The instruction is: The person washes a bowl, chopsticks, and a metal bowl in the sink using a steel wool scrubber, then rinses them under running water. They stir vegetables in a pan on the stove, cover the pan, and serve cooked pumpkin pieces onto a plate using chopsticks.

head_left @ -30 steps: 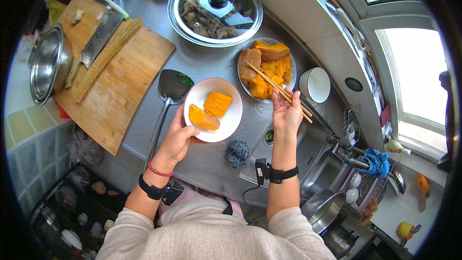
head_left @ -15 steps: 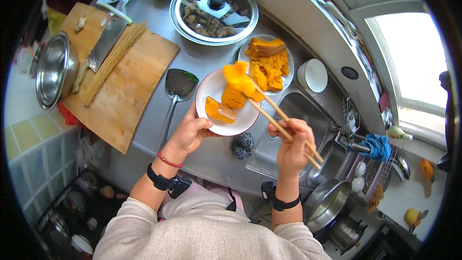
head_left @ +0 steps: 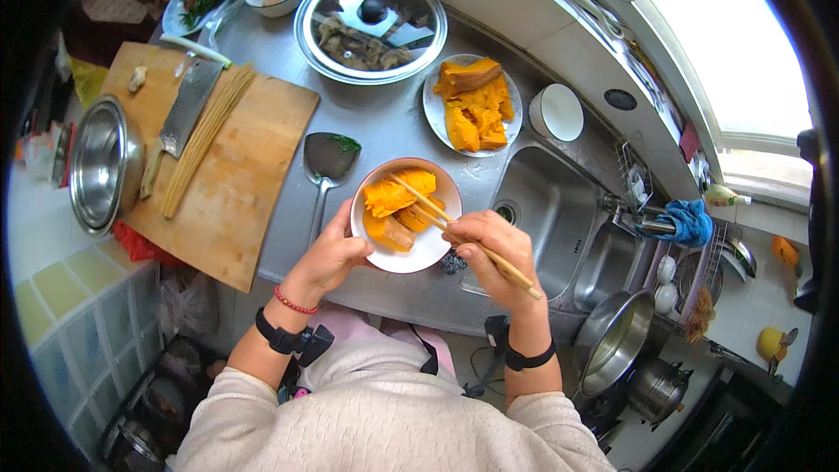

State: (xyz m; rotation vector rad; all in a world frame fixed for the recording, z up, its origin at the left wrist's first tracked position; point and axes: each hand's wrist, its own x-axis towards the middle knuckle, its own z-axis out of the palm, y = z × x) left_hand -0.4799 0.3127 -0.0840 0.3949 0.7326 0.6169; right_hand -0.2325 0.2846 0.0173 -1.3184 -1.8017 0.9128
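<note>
My left hand (head_left: 330, 255) grips the rim of a white bowl (head_left: 426, 255), thumb on its inner edge. Several orange pumpkin pieces (head_left: 391, 232) lie inside. A pair of wooden chopsticks (head_left: 502, 269) is held in my right hand (head_left: 496, 255); their tips touch the upper pumpkin piece (head_left: 398, 192) in the bowl. Beyond the bowl, to the right, a white plate (head_left: 432, 115) carries more cooked pumpkin (head_left: 476, 105). A spatula (head_left: 330, 157) with a bit of green leaf on its blade rests left of the bowl. Partly hidden under the bowl's edge is a dark scrubber (head_left: 452, 262).
A cutting board (head_left: 262, 149) at left bears a cleaver (head_left: 188, 109) and a bundle of thin sticks (head_left: 210, 140). A lidded pan (head_left: 370, 70) stands at the back. The sink (head_left: 546, 201) lies right, near an empty white bowl (head_left: 559, 114). A steel basin (head_left: 105, 166) overlaps the board.
My right hand has moved left and brought the chopsticks down, so the pumpkin piece they carried now sits in the bowl. The view has shifted slightly.
</note>
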